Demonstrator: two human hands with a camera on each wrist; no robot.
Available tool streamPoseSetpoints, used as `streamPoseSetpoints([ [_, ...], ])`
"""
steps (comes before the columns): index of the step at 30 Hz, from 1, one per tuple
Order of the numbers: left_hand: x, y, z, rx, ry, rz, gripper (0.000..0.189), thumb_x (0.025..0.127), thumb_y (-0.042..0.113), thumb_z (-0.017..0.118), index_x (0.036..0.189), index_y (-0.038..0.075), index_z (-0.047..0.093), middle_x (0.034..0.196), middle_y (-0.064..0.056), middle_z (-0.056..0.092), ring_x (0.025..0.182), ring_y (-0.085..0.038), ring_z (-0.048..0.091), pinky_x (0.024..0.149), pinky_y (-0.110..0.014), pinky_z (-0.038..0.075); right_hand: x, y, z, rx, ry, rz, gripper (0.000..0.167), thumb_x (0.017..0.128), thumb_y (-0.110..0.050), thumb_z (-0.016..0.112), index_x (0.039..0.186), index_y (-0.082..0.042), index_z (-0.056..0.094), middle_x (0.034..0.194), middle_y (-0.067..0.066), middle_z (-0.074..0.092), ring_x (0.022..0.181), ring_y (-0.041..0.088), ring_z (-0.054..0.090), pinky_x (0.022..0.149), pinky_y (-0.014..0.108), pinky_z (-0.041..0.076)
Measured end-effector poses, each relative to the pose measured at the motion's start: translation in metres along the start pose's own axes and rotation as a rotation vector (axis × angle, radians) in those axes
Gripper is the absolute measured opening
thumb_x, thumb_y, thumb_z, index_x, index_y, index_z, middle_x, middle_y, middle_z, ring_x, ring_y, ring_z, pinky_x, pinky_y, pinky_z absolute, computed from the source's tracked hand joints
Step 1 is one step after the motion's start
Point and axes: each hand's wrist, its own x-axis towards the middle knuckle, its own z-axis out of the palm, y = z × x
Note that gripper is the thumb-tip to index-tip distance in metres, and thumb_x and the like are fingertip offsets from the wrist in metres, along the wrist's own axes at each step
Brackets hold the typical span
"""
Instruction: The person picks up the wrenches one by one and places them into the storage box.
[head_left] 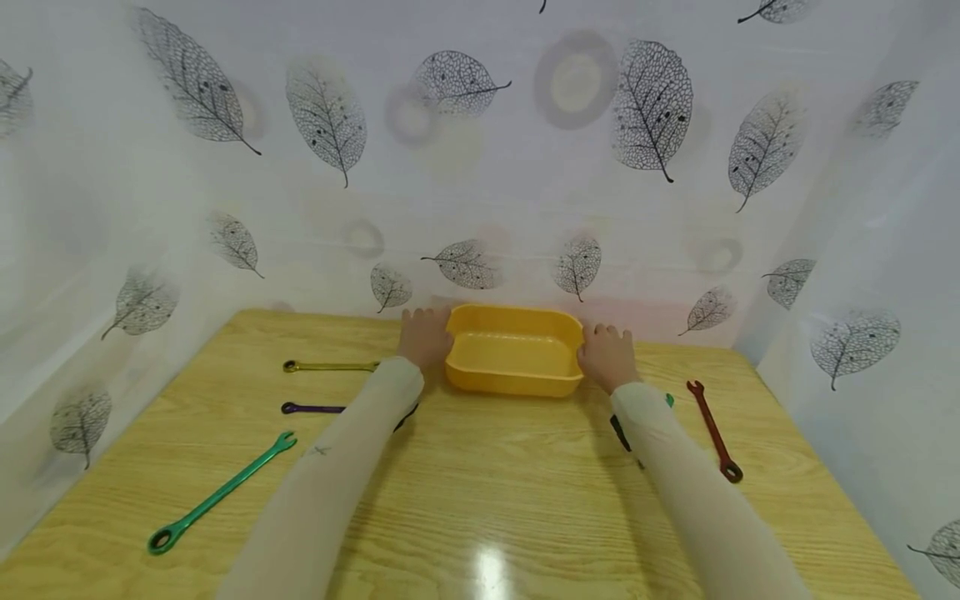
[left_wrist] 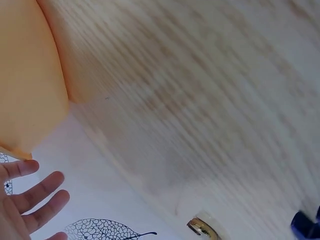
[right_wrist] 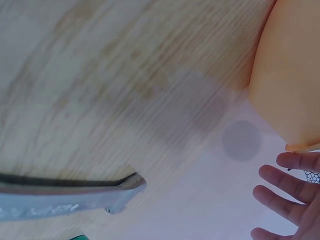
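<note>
A yellow plastic basin stands at the back of the wooden table, near the patterned curtain. My left hand grips its left rim, and my right hand holds the right rim. In the left wrist view, the index finger touches the rim of the basin while the other fingers are spread below it; the left thumb is out of sight. The right wrist view shows much the same on the other side, with the right hand under the rim of the basin. The basin's inside shows nothing lying in it.
Left on the table lie a yellow wrench, a purple wrench partly behind my sleeve, and a green wrench. A red wrench lies right. The right wrist view also shows a silvery-blue wrench.
</note>
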Motion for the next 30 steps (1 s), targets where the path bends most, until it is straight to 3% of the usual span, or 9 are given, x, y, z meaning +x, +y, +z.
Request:
streamPoseSetpoints([
  [11,-0.013,-0.001,0.002,-0.003,0.056,0.0,0.03,0.089,0.022,0.049,0.116,0.01,0.056,0.106,-0.02,0.06,0.099,-0.037,0.056,0.092,-0.054,0.039,-0.009,-0.002,0.0,0.004,0.05,0.007,0.035,0.092,-0.019,0.044,0.124,-0.005,0.05,0.107,0.024,0.057,0.101,0.042,0.052,0.088,0.062,0.036],
  [19,-0.018,-0.002,0.007,0.005,0.068,-0.009,0.032,0.089,0.024,0.05,0.118,0.011,0.055,0.105,-0.019,0.061,0.098,-0.036,0.056,0.09,-0.053,0.04,-0.015,-0.007,-0.002,0.017,0.027,0.024,0.033,0.092,-0.02,0.044,0.121,-0.006,0.048,0.108,0.024,0.055,0.101,0.042,0.051,0.087,0.062,0.035],
  [30,-0.033,-0.002,0.002,-0.047,0.038,-0.035,0.042,0.089,0.024,0.048,0.129,0.014,0.053,0.113,-0.021,0.057,0.108,-0.038,0.052,0.097,-0.058,0.034,-0.027,-0.013,-0.006,0.036,-0.007,0.044,0.036,0.092,-0.021,0.043,0.123,-0.005,0.052,0.113,0.026,0.056,0.105,0.044,0.052,0.091,0.065,0.035],
])
